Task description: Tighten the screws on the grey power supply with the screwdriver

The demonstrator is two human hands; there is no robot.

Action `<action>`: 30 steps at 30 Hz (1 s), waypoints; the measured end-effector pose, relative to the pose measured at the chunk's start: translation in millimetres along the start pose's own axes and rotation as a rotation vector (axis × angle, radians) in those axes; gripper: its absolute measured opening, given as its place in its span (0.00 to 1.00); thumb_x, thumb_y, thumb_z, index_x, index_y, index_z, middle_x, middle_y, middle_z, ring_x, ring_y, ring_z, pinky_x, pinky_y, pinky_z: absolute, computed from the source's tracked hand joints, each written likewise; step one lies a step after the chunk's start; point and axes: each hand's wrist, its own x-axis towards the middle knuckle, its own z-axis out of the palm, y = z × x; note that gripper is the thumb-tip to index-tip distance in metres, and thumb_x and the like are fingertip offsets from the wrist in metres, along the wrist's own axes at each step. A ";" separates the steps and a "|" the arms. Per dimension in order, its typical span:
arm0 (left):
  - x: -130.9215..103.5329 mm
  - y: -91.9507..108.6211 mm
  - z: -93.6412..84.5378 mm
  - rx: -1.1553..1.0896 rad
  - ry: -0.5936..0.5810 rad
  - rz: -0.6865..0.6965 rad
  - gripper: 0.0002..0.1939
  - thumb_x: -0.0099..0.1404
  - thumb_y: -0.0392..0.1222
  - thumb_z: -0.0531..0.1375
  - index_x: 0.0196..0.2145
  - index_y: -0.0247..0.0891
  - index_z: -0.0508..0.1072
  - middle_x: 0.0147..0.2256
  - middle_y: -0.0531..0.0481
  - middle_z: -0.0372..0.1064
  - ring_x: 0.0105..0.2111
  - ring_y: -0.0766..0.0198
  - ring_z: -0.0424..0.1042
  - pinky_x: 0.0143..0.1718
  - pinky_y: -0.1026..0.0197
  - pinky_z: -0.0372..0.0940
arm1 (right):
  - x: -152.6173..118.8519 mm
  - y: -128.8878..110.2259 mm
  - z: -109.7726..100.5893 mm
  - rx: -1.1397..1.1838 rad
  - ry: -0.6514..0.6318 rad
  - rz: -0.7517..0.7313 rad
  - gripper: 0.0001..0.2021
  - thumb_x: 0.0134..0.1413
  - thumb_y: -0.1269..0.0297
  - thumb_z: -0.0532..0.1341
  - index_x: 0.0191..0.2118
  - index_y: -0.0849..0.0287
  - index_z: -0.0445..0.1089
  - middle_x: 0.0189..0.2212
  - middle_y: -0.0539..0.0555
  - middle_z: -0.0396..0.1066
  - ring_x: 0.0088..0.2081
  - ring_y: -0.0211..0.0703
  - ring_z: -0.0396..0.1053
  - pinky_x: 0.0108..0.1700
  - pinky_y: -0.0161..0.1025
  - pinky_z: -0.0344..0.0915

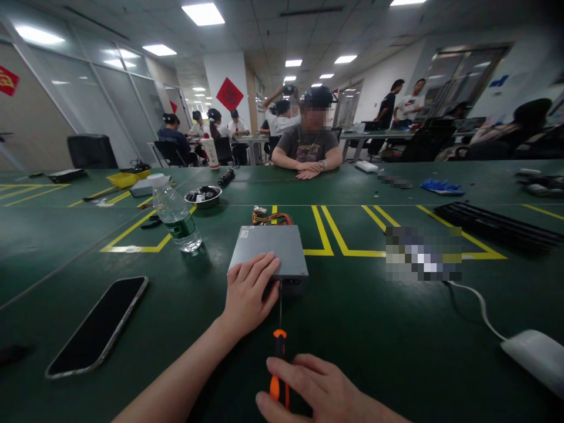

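Observation:
A grey metal computer power supply unit (286,249) lies on the green table, with its bundle of coloured cables (277,218) behind it. My left hand (253,288) holds it down at its near left part, fingers flat on the top and thumb at the front side. In front of the unit is a screwdriver (279,343) with a black and orange handle. Its thin shaft points at the unit's near side; whether the tip sits in a screw is hidden. My right hand (312,388) grips the handle between thumb and fingers.
A water bottle (176,220) stands left of the unit, with a phone (99,329) nearer me. Behind are a metal bowl (202,202) of small parts and a yellow tray (127,177). A white mouse (537,358) lies right. A person (307,141) sits opposite, arms on the table.

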 end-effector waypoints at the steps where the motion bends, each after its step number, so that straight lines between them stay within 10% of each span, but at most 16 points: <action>1: 0.1 0.0 0.1 -0.001 0.000 -0.002 0.20 0.63 0.41 0.54 0.53 0.44 0.62 0.53 0.49 0.65 0.52 0.57 0.63 0.47 0.53 0.51 | 1.2 -0.3 1.2 0.018 0.034 0.027 0.09 0.63 0.69 0.51 0.46 0.60 0.65 0.38 0.55 0.72 0.30 0.35 0.71 0.34 0.31 0.68; 22: 2.0 1.3 -1.4 0.003 0.011 -0.001 0.20 0.63 0.41 0.54 0.53 0.43 0.63 0.53 0.49 0.66 0.51 0.57 0.64 0.47 0.53 0.50 | -0.1 3.3 -2.9 0.029 -0.029 -0.025 0.13 0.67 0.66 0.44 0.43 0.60 0.65 0.42 0.59 0.71 0.43 0.38 0.69 0.38 0.33 0.67; 30: 1.4 0.8 -0.6 -0.005 -0.008 -0.009 0.20 0.63 0.41 0.54 0.53 0.44 0.62 0.53 0.49 0.65 0.52 0.58 0.63 0.47 0.53 0.50 | -0.3 -1.2 -1.0 0.024 0.092 0.021 0.10 0.65 0.66 0.51 0.34 0.60 0.66 0.37 0.57 0.73 0.29 0.34 0.70 0.32 0.30 0.66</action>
